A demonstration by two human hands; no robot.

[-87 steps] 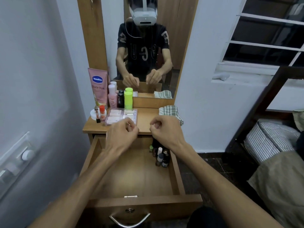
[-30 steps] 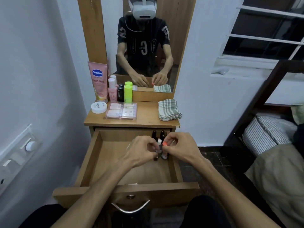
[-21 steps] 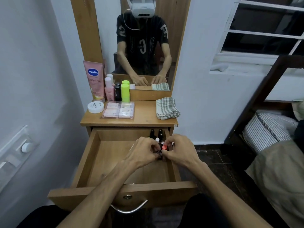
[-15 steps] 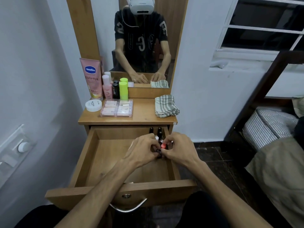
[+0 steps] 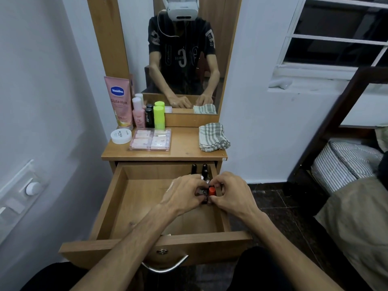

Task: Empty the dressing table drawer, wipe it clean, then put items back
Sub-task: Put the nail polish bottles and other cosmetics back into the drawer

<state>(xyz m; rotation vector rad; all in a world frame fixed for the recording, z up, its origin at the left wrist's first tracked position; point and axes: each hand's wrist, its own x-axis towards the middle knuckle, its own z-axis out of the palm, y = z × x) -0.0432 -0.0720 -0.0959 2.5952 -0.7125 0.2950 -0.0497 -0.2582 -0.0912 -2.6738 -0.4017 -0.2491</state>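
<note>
The fingers (image 5: 206, 199) of the left hand (image 5: 184, 195) curl round a small dark bottle (image 5: 203, 193), while the fingers of the right hand (image 5: 232, 195) pinch a small orange-capped bottle (image 5: 212, 191) just beside it; the two hands meet knuckle to knuckle, and how firmly either one grips cannot be told. Both bottles sit low in the drawer (image 5: 117, 206), against its right wall, so the person appears to be setting them down rather than lifting them, though that is a judgement. Just beyond the fingertips, toward the back right corner, stand a few more small dark-capped bottles (image 5: 199, 170), already in place. To the left of the fingers the drawer's wooden floor lies bare. Farther out, on the desk (image 5: 184, 153) above the drawer, more items wait: a clear compartment box (image 5: 150, 139), a white round jar (image 5: 121, 136), a pink Vaseline tube (image 5: 119, 101), a pink bottle (image 5: 138, 114), a black bottle (image 5: 149, 117) and a lime-green container (image 5: 159, 116). A folded checked cloth (image 5: 213, 136) rests on the desk's right side. From this layout the emptying and wiping look finished and the putting-back is partly done: the small bottles are in, and the larger toiletries on the desk remain to be returned before the drawer is shut.
</note>
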